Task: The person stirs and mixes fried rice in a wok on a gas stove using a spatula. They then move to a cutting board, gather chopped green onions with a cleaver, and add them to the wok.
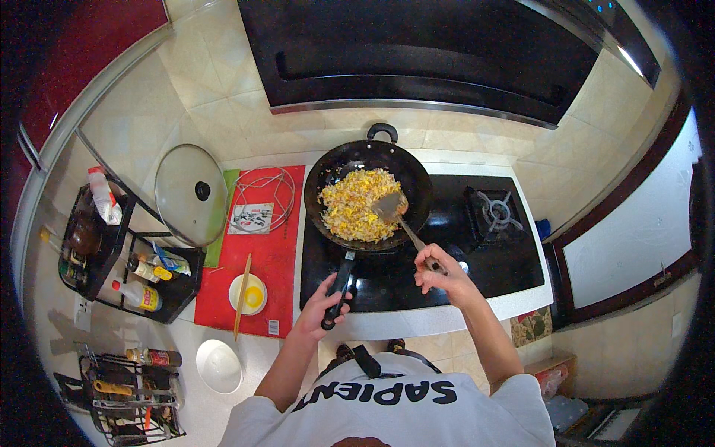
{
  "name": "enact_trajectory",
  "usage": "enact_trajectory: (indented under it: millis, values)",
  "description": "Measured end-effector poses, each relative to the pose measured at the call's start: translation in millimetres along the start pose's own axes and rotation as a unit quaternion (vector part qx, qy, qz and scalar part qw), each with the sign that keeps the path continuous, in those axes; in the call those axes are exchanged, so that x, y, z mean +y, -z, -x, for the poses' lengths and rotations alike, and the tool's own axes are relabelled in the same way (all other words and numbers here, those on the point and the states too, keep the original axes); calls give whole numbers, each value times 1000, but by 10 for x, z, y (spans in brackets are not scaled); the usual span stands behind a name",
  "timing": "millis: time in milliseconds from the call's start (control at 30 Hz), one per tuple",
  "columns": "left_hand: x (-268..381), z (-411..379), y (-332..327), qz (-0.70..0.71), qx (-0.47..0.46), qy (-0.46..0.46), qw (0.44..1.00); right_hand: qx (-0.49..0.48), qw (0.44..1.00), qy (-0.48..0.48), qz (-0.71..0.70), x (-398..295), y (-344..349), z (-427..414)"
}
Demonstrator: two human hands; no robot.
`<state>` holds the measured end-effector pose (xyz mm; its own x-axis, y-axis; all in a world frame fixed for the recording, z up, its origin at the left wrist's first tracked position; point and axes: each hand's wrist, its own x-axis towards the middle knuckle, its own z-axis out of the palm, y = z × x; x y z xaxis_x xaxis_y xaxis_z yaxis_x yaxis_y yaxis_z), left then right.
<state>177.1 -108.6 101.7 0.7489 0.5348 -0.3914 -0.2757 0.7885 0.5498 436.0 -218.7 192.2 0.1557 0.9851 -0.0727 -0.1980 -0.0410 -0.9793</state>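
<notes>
A dark wok (414, 162) sits over the left side of a black glass gas hob (447, 290). In it lies a mound of fried rice with yellow egg (357, 207). My left hand (324, 307) is wrapped around the wok's long black handle (342, 288). Gripped in my right hand (441, 274) is a metal spatula (411, 232), its blade resting against the right side of the rice. The burner beneath the wok is hidden.
Left of the hob, a red mat (218, 302) bears a small bowl (236, 302) with egg residue, chopsticks (242, 296) and a wire rack (262, 193). A glass lid (190, 190) leans behind a bottle shelf (179, 285). A white bowl (219, 366) stands nearer. A bare burner (497, 211) is at right.
</notes>
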Motion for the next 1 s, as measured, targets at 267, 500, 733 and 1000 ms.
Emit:
enact_trajectory:
  millis: [267, 500, 733, 1000]
  values:
    - [20, -3, 10, 8, -14, 4, 1000, 107, 975, 97, 170, -110, -86, -173]
    - [-6, -20, 40, -2, -17, 1, 1000, 83, 978, 92, 169, 72, -164, -389]
    - [11, 6, 2, -1, -13, 3, 1000, 79, 977, 105, 169, -90, -202, -271]
    - [6, -17, 15, -7, 0, 2, 1000, 71, 981, 111, 139, -133, -170, -271]
